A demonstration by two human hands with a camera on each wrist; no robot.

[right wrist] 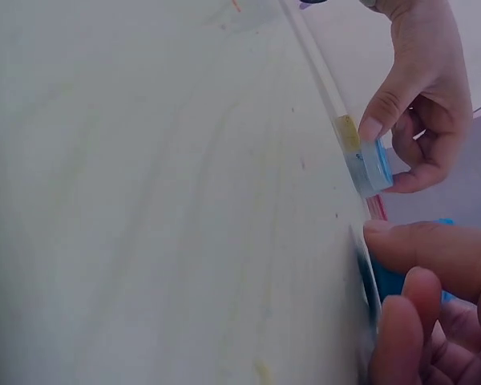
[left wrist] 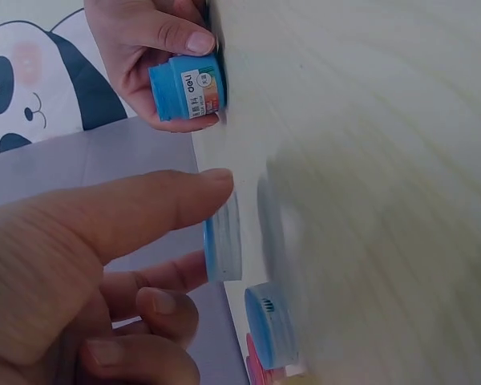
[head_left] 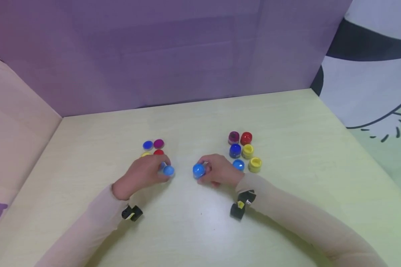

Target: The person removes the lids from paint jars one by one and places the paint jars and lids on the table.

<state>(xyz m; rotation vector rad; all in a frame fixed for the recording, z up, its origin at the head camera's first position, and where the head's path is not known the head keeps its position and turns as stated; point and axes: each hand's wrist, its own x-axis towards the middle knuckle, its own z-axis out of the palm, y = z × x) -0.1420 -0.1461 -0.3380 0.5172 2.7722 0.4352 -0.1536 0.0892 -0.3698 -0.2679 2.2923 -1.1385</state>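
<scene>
My left hand (head_left: 143, 172) pinches a light blue jar lid (head_left: 168, 171) between thumb and finger, just over the table. A second light blue lid (left wrist: 272, 325) stands right beside it, partly hidden by the hand in the head view. Across a short gap, my right hand (head_left: 223, 170) grips a small light blue paint jar (head_left: 198, 170) at the table surface. The left wrist view shows that jar's printed white label (left wrist: 196, 92) and its bare neck without a lid. In the right wrist view, my fingers cover much of the jar.
Behind my left hand lie a dark blue lid (head_left: 147, 145), a purple lid (head_left: 158, 143), a red lid (head_left: 158, 152) and a yellow lid (head_left: 146, 154). Beyond my right hand stand several paint jars, including a red one (head_left: 246, 138) and another light blue jar (head_left: 238, 164). A purple wall (head_left: 187, 55) borders the table's back.
</scene>
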